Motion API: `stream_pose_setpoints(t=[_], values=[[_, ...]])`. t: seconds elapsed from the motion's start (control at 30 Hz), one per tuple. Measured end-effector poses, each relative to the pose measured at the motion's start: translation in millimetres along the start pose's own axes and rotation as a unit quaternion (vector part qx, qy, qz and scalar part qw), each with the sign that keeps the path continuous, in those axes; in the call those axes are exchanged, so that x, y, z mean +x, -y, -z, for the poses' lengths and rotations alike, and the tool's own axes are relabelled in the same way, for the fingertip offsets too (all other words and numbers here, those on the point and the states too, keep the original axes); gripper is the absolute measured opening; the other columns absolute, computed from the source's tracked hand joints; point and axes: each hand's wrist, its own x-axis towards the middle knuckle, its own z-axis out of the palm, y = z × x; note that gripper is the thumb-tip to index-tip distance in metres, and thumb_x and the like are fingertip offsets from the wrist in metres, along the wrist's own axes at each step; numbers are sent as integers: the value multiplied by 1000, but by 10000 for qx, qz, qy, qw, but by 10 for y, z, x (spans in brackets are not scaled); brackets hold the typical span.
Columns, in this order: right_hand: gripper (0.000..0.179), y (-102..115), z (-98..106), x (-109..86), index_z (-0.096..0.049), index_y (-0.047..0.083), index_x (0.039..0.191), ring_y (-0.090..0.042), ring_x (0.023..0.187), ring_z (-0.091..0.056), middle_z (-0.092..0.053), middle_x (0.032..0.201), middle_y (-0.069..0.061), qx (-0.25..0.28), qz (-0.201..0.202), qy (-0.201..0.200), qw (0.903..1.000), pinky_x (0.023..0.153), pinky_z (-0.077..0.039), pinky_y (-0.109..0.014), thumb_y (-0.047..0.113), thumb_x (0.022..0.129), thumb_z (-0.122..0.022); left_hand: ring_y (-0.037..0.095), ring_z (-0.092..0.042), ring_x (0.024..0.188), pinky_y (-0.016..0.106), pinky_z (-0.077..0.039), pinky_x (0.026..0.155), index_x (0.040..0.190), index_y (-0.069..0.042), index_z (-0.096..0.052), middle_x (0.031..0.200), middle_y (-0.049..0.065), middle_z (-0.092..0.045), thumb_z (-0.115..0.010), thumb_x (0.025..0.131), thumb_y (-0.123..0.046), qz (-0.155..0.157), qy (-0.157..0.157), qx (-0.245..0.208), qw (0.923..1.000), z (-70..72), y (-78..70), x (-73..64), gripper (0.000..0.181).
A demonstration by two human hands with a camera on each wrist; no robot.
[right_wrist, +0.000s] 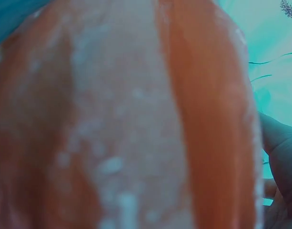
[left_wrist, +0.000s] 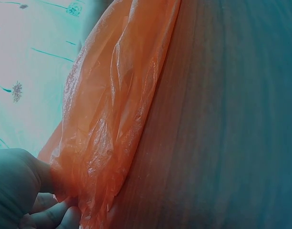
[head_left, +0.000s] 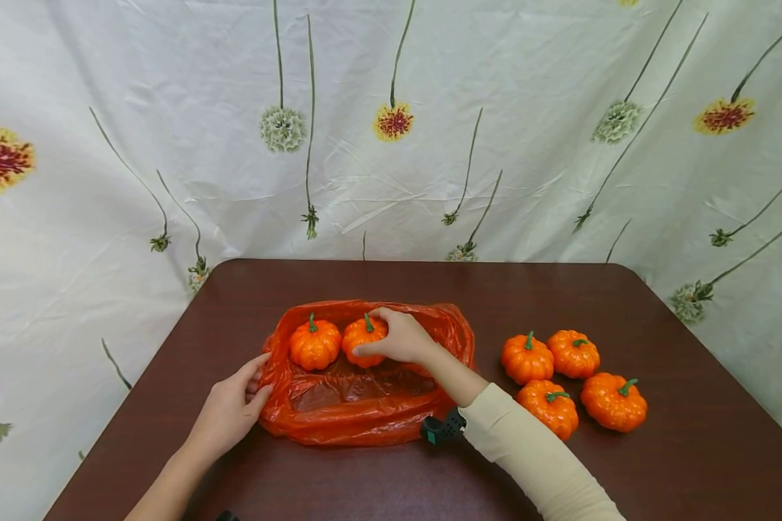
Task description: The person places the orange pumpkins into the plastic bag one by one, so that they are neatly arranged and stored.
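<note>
A red plastic bag (head_left: 339, 420) lies spread on the table with its mouth wide, and in it sits an orange pumpkin (head_left: 316, 346) with a green stem. Beside that one, my right hand (head_left: 400, 336) holds a second small pumpkin (head_left: 363, 334) between thumb and fingers, inside the bag's rim. My left hand (head_left: 231, 405) pinches the bag's left edge. The left wrist view shows its thumb and fingers on the bunched plastic (left_wrist: 84, 176). Blurred bag film (right_wrist: 131, 114) fills most of the right wrist view, the right hand (right_wrist: 281, 167) showing at its edge.
Several more pumpkins stand grouped on the table to the right, among them one nearest the bag (head_left: 527, 359) and one farthest right (head_left: 615, 402). The dark brown table (head_left: 365, 485) backs onto a flower-printed cloth (head_left: 391, 181). A black wristband (head_left: 443, 427) hangs by the right sleeve.
</note>
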Motion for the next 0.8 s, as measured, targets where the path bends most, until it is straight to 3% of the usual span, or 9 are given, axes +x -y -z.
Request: stream_pose_setpoints(t=[0.8], values=[[83,-63,-103,21,-47,10,144,-28,126,-50,-50,142,-9,-72,-44,-183,9998,102,-42,-44,52,79,-76,23,-62,79,40,-56,71,131,8,-52,94,12,-63,-68,87,-2,-85,-76,62,9999,-17,29,12,48]])
